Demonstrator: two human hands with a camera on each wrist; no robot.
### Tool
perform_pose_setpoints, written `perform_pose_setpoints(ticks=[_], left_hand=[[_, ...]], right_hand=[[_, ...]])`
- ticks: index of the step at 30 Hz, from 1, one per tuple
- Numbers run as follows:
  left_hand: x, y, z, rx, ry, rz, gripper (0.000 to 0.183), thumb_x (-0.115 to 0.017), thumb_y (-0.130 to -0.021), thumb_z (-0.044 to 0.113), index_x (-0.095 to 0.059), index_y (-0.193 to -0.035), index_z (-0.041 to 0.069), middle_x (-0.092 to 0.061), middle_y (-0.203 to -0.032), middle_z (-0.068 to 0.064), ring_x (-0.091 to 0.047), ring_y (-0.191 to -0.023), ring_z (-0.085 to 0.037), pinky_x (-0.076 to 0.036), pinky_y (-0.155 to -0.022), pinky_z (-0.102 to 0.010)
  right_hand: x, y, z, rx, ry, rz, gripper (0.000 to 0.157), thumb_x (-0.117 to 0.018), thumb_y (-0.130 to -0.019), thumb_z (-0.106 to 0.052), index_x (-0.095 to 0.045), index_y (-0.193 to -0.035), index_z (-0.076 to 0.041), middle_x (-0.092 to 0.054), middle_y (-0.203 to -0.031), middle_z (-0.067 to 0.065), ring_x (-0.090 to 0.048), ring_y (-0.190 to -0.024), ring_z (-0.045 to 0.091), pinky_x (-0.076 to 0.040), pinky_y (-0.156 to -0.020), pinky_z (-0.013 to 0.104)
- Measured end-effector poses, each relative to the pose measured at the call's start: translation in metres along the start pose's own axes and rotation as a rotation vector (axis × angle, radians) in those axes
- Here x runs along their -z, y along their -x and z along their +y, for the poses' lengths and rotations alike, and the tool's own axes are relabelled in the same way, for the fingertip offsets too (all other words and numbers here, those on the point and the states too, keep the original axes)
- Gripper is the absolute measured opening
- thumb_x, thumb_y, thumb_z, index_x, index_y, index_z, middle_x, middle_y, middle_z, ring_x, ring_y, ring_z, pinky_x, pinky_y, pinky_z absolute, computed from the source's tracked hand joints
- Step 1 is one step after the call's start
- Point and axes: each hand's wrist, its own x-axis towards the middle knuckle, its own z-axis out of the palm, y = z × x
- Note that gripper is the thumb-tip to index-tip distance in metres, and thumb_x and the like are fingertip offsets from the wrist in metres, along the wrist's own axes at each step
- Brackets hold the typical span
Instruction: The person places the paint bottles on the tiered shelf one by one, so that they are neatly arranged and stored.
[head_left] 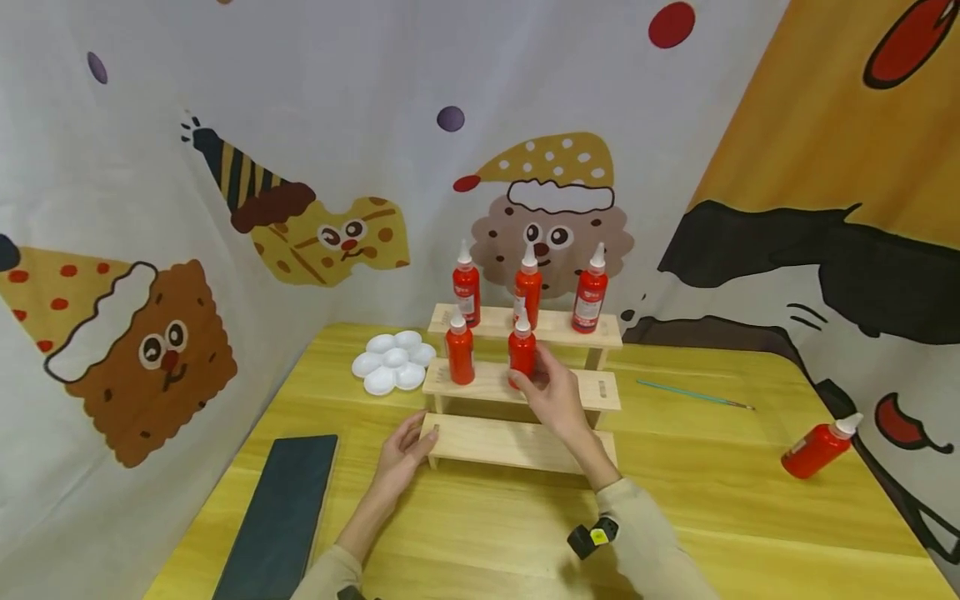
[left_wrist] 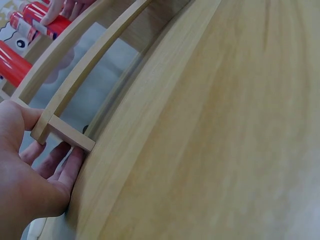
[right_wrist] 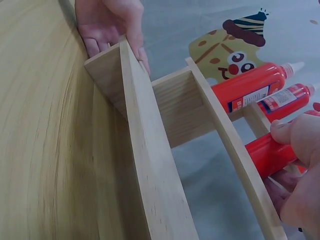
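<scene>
A three-tier wooden stand [head_left: 517, 446] sits on the table. My left hand [head_left: 401, 457] grips the left end of its lowest step, thumb on top and fingers about the side panel [left_wrist: 72, 134]. On the middle step my right hand [head_left: 555, 400] holds a red squeeze bottle [head_left: 521, 354] with a white nozzle cap, thumb on one side and fingers on the other. To its left on that step stands another red bottle [head_left: 461, 354]. Three more, a left one [head_left: 467, 296], a middle one [head_left: 529, 283] and a right one [head_left: 590, 300], stand upright on the top step.
A white flower-shaped palette [head_left: 395, 358] lies left of the stand. Nearer on the left is a dark flat board [head_left: 281, 508]. A thin teal paintbrush [head_left: 686, 392] and a further red bottle [head_left: 816, 450] are on the right. Behind the table hangs a printed cloth [head_left: 360, 100].
</scene>
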Motion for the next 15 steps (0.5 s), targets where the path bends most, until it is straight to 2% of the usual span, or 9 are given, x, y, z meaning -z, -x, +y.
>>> perform_pose_setpoints(ticks=[4,8,12,15], left_hand=[[-0.0003,0.0003,0.0011,0.005,0.001,0.005,0.059,-0.067,-0.099,0.024,-0.045,-0.151,0.008,-0.06,-0.137,-0.024,-0.063,-0.122,-0.034,-0.056,-0.1,-0.035],[-0.0002,-0.0012,0.0008,0.0,0.006,0.002,0.058,-0.067,-0.099,0.024,-0.046,-0.151,0.008,-0.061,-0.135,-0.023,-0.064,-0.12,-0.032,-0.056,-0.098,-0.031],[0.0,-0.0019,-0.0006,-0.001,0.011,0.011,0.058,-0.067,-0.099,0.023,-0.046,-0.151,0.007,-0.061,-0.135,-0.024,-0.064,-0.119,-0.031,-0.056,-0.095,-0.026],[-0.0003,-0.0014,-0.0007,0.006,0.012,0.011,0.059,-0.067,-0.099,0.022,-0.045,-0.151,0.007,-0.06,-0.137,-0.023,-0.064,-0.121,-0.031,-0.056,-0.095,-0.024]], right_hand=[[-0.0024,-0.0006,-0.002,-0.011,0.01,0.005,0.045,-0.076,-0.093,-0.015,-0.06,-0.134,-0.009,-0.073,-0.114,0.016,-0.069,-0.097,0.026,-0.058,-0.077,0.028],[-0.002,0.0008,-0.0039,-0.03,0.027,0.018,0.046,-0.076,-0.093,-0.016,-0.059,-0.135,-0.009,-0.073,-0.116,0.016,-0.069,-0.101,0.029,-0.059,-0.081,0.038],[-0.0009,0.003,-0.0036,-0.042,0.013,0.02,0.054,-0.078,-0.091,-0.018,-0.055,-0.138,-0.006,-0.069,-0.124,0.019,-0.068,-0.111,0.033,-0.058,-0.093,0.048],[0.0013,0.0062,-0.0032,-0.052,-0.015,0.032,0.06,-0.081,-0.088,-0.018,-0.052,-0.139,-0.005,-0.067,-0.128,0.02,-0.066,-0.116,0.035,-0.055,-0.1,0.051]])
